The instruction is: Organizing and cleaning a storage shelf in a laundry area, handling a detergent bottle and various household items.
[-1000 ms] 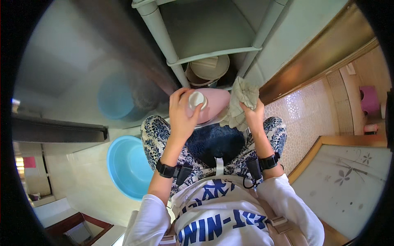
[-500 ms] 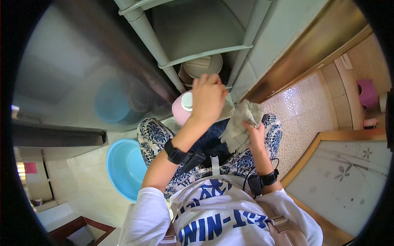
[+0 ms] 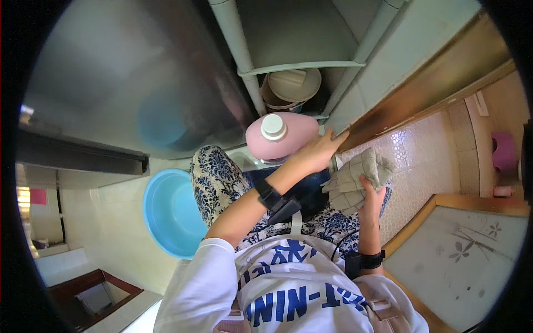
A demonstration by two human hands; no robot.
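A person crouches on a tiled floor, seen from above. Their left hand (image 3: 317, 156) reaches fwd w/ fingers stretched out and loose, resting against the side of a pink bottle (image 3: 282, 137) w/ a white cap (image 3: 273, 126); it isn't gripping it. The bottle stands just in front of the knees, at the foot of a pale green rack (image 3: 248, 67). Their right hand (image 3: 371, 195) is clenched around a bunched grey checked cloth (image 3: 356, 175), held just right of the bottle. A blue basin (image 3: 169, 212) sits on the floor to the person's left.
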